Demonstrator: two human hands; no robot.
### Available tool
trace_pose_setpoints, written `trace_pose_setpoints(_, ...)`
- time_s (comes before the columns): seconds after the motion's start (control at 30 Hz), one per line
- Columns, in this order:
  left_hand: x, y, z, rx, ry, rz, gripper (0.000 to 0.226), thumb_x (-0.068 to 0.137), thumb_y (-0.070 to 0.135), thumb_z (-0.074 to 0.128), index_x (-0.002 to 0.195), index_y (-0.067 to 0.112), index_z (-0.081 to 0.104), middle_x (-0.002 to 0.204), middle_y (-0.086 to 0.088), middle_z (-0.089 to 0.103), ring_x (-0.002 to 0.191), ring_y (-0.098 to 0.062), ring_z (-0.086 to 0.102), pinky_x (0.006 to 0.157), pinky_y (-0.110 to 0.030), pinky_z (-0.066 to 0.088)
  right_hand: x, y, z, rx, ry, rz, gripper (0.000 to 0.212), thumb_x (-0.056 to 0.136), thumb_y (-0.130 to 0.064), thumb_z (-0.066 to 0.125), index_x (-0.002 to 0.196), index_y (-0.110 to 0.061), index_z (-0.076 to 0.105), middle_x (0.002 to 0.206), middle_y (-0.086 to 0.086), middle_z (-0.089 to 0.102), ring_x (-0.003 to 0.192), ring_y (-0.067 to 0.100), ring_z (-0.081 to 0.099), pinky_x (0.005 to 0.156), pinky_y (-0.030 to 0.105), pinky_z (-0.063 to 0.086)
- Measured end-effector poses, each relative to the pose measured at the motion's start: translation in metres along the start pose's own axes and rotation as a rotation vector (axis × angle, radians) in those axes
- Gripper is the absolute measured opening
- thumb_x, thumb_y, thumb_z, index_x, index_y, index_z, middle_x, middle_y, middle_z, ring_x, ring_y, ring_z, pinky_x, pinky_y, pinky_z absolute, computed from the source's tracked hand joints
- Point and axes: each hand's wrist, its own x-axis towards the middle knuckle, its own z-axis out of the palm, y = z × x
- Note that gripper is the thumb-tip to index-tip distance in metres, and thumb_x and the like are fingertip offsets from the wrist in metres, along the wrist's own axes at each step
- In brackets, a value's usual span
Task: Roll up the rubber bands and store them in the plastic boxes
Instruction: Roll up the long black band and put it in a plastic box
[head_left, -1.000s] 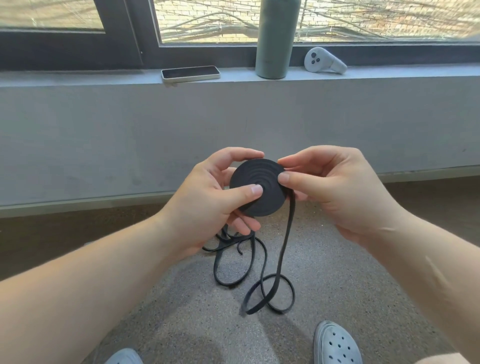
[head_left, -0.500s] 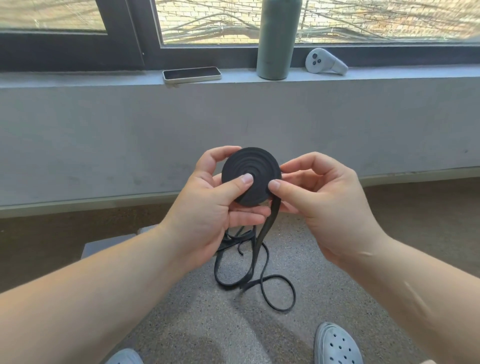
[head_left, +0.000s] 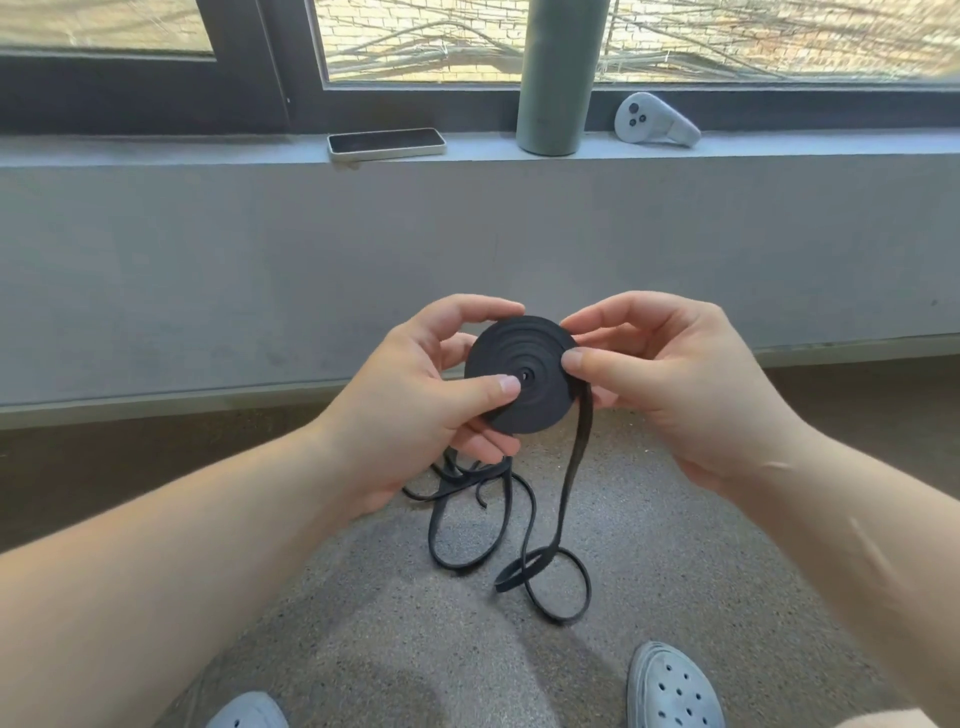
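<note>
A black rubber band is wound into a flat round coil (head_left: 535, 364) held up in front of me. My left hand (head_left: 415, 410) grips the coil, thumb pressed near its centre and fingers behind it. My right hand (head_left: 675, 384) pinches the coil's right edge, where the unrolled strip leaves it. That loose tail (head_left: 569, 488) hangs down from the right side and lies in loops (head_left: 550, 582) on the speckled floor. No plastic box is in view.
A grey low wall (head_left: 467, 249) rises ahead, with a sill holding a phone (head_left: 387, 141), a tall green bottle (head_left: 556, 78) and a grey controller (head_left: 655, 126). My two grey perforated shoes (head_left: 670, 686) (head_left: 249, 713) sit at the bottom edge.
The coil has turned and the hanging strip has shifted from under the coil's middle to its right side. Both hands have re-gripped, and the loops on the floor have moved a little.
</note>
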Motion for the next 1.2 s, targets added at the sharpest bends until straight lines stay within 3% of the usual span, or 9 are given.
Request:
trace_pose_setpoints(0.1,0.000,-0.001,0.001,-0.079,0.057,-0.007,0.042,0.093,-0.001,0.065,0.120,0.030,0.063,0.103,-0.015,0.073,0.065,-0.042,0.071,0.056,-0.038,0.061,-0.001,0.004,0.001,-0.026,0.025,-0.004,0.020,0.082,-0.004,0.079,0.098,-0.015,0.074,0.093,0.011,0.077,0.079,0.018,0.070,0.068,0.031,0.054)
trace_pose_setpoints(0.27,-0.002,-0.003,0.006,-0.182,0.137,-0.006,0.040,0.095,0.001,0.062,0.125,0.027,0.058,0.102,-0.014,0.074,0.064,-0.038,0.071,0.053,-0.033,0.061,-0.001,0.006,0.006,0.072,0.036,-0.004,0.023,0.081,0.003,0.077,0.101,-0.008,0.072,0.083,0.011,0.074,0.069,0.015,0.069,0.060,0.022,0.053)
trace_pose_setpoints(0.43,-0.003,-0.006,0.013,-0.265,0.159,0.000,0.038,0.097,0.003,0.061,0.125,0.027,0.051,0.097,-0.009,0.075,0.062,-0.034,0.070,0.053,-0.033,0.061,-0.008,0.010,0.019,0.147,0.116,-0.032,0.022,0.083,0.005,0.075,0.099,-0.010,0.073,0.085,0.013,0.077,0.080,0.028,0.075,0.064,0.032,0.058)
trace_pose_setpoints(0.53,-0.004,-0.006,0.013,-0.230,0.117,-0.044,0.037,0.097,0.004,0.061,0.123,0.027,0.048,0.097,-0.011,0.074,0.064,-0.036,0.070,0.051,-0.035,0.060,-0.008,0.009,0.019,0.110,0.132,-0.049,0.022,0.084,0.007,0.073,0.095,-0.012,0.074,0.086,0.011,0.078,0.082,0.028,0.076,0.066,0.036,0.061)
trace_pose_setpoints(0.67,0.001,-0.003,0.000,0.010,0.099,-0.008,0.040,0.091,0.006,0.070,0.119,0.029,0.053,0.108,-0.020,0.068,0.060,-0.040,0.068,0.052,-0.039,0.056,-0.005,0.004,0.008,0.052,0.063,-0.023,0.023,0.083,0.008,0.072,0.094,-0.012,0.076,0.088,0.012,0.078,0.076,0.022,0.073,0.063,0.027,0.055)
trace_pose_setpoints(0.8,0.001,0.003,-0.003,0.053,-0.013,0.022,0.048,0.091,0.002,0.068,0.126,0.033,0.063,0.100,-0.010,0.072,0.055,-0.040,0.065,0.049,-0.036,0.056,-0.002,-0.004,0.000,0.045,-0.062,0.028,0.022,0.084,0.011,0.069,0.098,-0.006,0.074,0.082,0.010,0.077,0.064,0.015,0.068,0.058,0.022,0.052)
trace_pose_setpoints(0.87,0.001,0.003,-0.002,0.054,-0.048,0.017,0.044,0.092,0.001,0.066,0.125,0.031,0.065,0.094,-0.007,0.074,0.055,-0.041,0.066,0.049,-0.036,0.057,-0.001,-0.006,-0.002,0.054,-0.072,0.055,0.021,0.084,0.011,0.069,0.099,-0.005,0.073,0.077,0.007,0.075,0.056,0.010,0.063,0.056,0.020,0.051)
trace_pose_setpoints(1.2,-0.001,-0.001,0.006,-0.156,0.055,-0.013,0.037,0.094,0.004,0.064,0.122,0.028,0.062,0.104,-0.016,0.073,0.066,-0.044,0.069,0.053,-0.038,0.060,-0.004,-0.002,0.005,0.124,0.037,0.075,0.014,0.083,0.003,0.075,0.093,-0.004,0.070,0.080,0.015,0.075,0.065,0.018,0.070,0.059,0.025,0.055)
